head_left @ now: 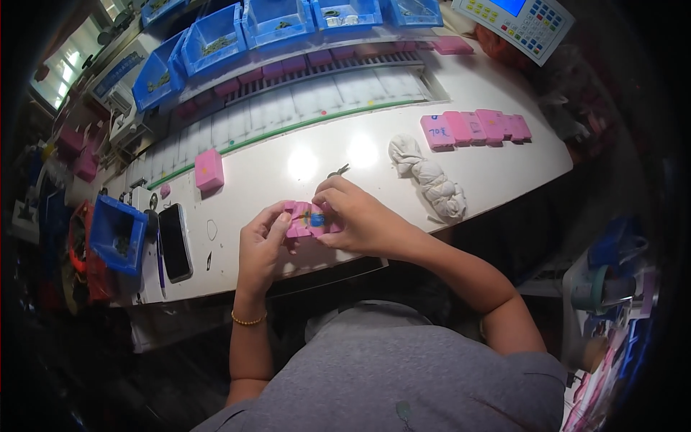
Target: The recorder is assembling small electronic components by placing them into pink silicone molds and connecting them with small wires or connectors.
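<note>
Above the front part of the white table, my two hands hold a pink, rubber-looking block [299,227] with a blue and yellowish-green patch in its middle. My left hand [259,245] grips its left side, thumb on top. On the other side, the fingers of my right hand [356,219] are bent around the block's right end. Whether the block is one piece or parted is unclear. Just beyond my right hand lies a small dark metal tool [338,171], partly hidden by the fingers. A single pink block [209,171] stands farther left.
A row of pink blocks [475,128] and a twisted white cloth [430,178] lie at the right. Blue bins [277,21] line the back. Left are a phone [175,243], a pen [160,266] and a blue bin [115,234]. A keypad device [522,27] stands back right.
</note>
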A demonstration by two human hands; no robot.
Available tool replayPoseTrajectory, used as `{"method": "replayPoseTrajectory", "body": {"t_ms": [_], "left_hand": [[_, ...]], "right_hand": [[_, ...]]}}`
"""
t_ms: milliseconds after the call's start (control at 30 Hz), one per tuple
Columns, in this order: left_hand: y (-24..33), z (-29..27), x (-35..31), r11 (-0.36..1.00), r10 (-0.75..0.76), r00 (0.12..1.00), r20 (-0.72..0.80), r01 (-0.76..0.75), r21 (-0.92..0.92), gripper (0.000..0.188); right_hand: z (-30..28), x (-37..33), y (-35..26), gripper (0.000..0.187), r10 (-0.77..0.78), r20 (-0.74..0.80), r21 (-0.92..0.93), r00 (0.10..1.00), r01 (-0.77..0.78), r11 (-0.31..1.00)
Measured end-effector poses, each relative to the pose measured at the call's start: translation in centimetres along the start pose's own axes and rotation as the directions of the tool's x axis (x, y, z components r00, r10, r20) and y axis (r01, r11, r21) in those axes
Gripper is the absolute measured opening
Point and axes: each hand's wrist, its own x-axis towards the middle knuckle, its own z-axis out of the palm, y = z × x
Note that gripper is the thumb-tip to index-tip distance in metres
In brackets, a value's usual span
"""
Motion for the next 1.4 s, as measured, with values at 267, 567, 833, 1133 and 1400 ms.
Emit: {"method": "replayPoseTrajectory", "body": {"t_ms": [267,567,833,1133,1400], "left_hand": [[-0.3,-0.2,0.4,0.982,-0.067,0.991,0.115,0.086,-0.17,0.036],[-1.3,-0.8,3.2,0.987,0.006,0.945,0.328,-0.059,0.151,0.061],[-0.8,0.1,2.4,0.995,0.03,0.938,0.345,0.005,-0.102,0.065],[-1.0,1.1,1.8,0.99,-0.05,0.935,0.352,0.094,-0.109,0.059],[-1.8,-0.2,0.9,0.965,-0.149,0.787,0.599,0.248,-0.085,0.059]], "right_hand": [[1.2,0.5,0.1,0.049,-0.3,-0.057,-0.472,0.952,0.239,0.849],[-0.2,0.6,-0.8,0.087,0.014,0.016,-0.215,1.0,-0.011,0.977],[-2.8,-0.8,-0.8,0.094,0.101,0.225,0.071,0.969,-0.12,0.99],[-1.9,-2.4,1.0,0.098,-0.035,0.073,0.113,0.997,0.027,0.993],[-3.4,-2.8,0.6,0.072,-0.124,0.152,0.303,0.981,0.073,0.95]]}}
